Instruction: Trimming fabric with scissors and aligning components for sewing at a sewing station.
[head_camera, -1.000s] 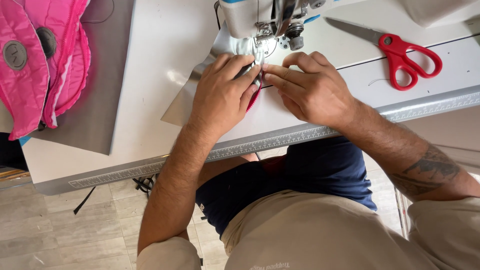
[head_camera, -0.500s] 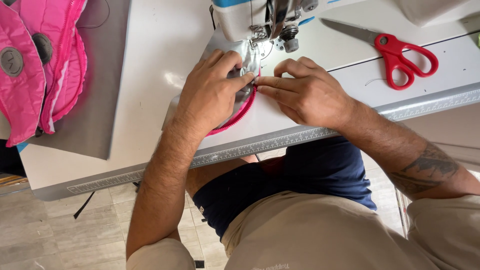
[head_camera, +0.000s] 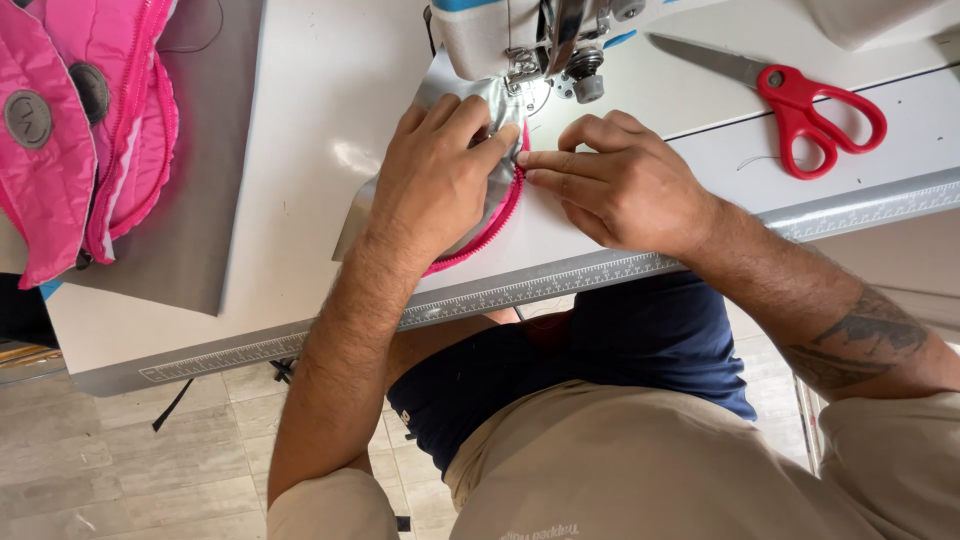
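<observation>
My left hand (head_camera: 435, 175) lies flat on a silver-grey fabric piece (head_camera: 482, 108), pressing it to the white table just before the sewing machine's presser foot (head_camera: 540, 62). A pink zipper (head_camera: 480, 232) curves out along the fabric's right edge from under that hand. My right hand (head_camera: 625, 180) rests on the table to the right, its fingertips pointing left and touching the zipper edge beside the left fingers. The white and blue sewing machine head (head_camera: 500, 25) stands right above both hands.
Red-handled scissors (head_camera: 800, 100) lie on the table at the right. Pink quilted garments (head_camera: 70, 120) are piled at the far left on a grey sheet (head_camera: 210, 200). A ruler strip (head_camera: 600, 275) runs along the table's front edge (head_camera: 300, 340).
The fabric has fed further under the machine, and more pink zipper now curves out beneath my left hand. Both hands sit a little nearer the presser foot.
</observation>
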